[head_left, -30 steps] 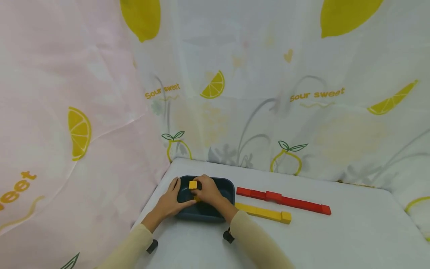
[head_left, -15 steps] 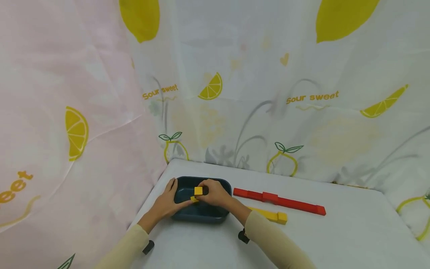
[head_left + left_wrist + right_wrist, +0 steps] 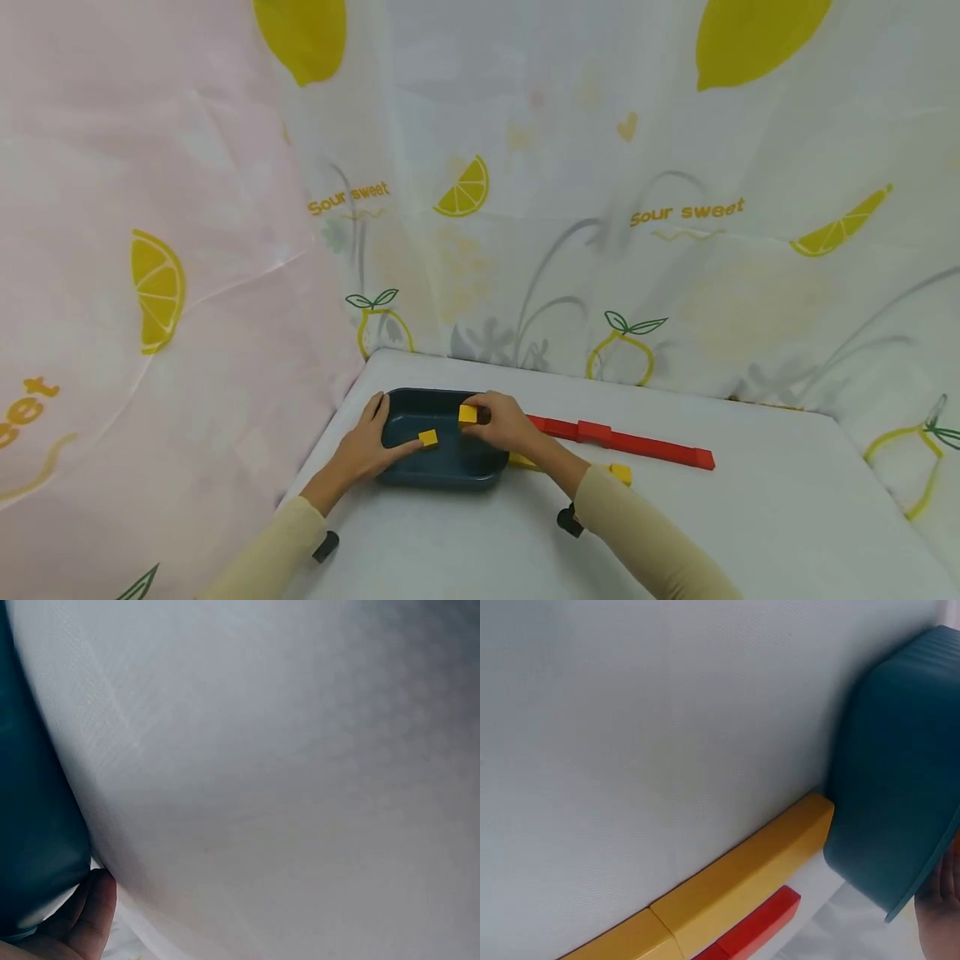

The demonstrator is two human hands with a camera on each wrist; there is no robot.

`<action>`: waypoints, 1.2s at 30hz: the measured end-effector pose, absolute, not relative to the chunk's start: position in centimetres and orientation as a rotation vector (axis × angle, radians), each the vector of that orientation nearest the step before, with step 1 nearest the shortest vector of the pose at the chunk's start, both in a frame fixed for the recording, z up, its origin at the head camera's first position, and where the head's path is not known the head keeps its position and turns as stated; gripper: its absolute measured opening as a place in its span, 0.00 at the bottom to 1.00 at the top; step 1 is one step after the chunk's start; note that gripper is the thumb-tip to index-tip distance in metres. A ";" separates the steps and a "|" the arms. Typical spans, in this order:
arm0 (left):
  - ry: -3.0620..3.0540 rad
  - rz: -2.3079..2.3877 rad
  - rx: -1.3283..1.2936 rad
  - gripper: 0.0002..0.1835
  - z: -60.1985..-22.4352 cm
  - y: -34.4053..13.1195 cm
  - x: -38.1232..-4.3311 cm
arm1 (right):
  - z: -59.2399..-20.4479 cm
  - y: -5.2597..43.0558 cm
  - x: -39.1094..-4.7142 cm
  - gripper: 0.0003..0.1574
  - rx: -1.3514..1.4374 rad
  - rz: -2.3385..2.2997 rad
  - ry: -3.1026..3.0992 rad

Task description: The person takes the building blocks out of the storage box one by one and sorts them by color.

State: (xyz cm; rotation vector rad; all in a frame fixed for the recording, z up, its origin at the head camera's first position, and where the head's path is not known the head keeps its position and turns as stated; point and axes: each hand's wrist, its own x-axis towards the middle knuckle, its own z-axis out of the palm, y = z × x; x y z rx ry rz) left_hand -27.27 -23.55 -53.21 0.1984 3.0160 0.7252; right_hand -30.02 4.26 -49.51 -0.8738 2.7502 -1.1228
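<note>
A dark teal plastic tray [image 3: 444, 481] stands on the white tabletop in the head view. My left hand [image 3: 365, 447] grips its left end, fingers over the rim and thumb reaching inside. That thumb's tip is right at a small yellow block [image 3: 428, 438] in the tray. Over the tray's right part, my right hand [image 3: 512, 425] pinches another yellow block [image 3: 468, 415] between thumb and fingers. The left wrist view shows the fingers [image 3: 96, 915] along the tray's outer corner. In the right wrist view, the right hand only partly shows beyond the rim.
A row of yellow blocks [image 3: 742, 874] runs right from the tray's right end, partly hidden by the right forearm in the head view. Behind it lies a row of red blocks [image 3: 645, 446]. A lemon-print curtain [image 3: 540, 250] closes off the back and left sides.
My right hand has moved right with its yellow block, away from the left thumb. The yellow block inside the tray now shows more fully. The left hand stays on the tray.
</note>
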 end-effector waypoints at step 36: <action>3.005 0.758 0.221 0.64 -53.0 -23.9 -26.9 | -50.0 18.5 -24.9 0.23 -0.623 -1.205 2.789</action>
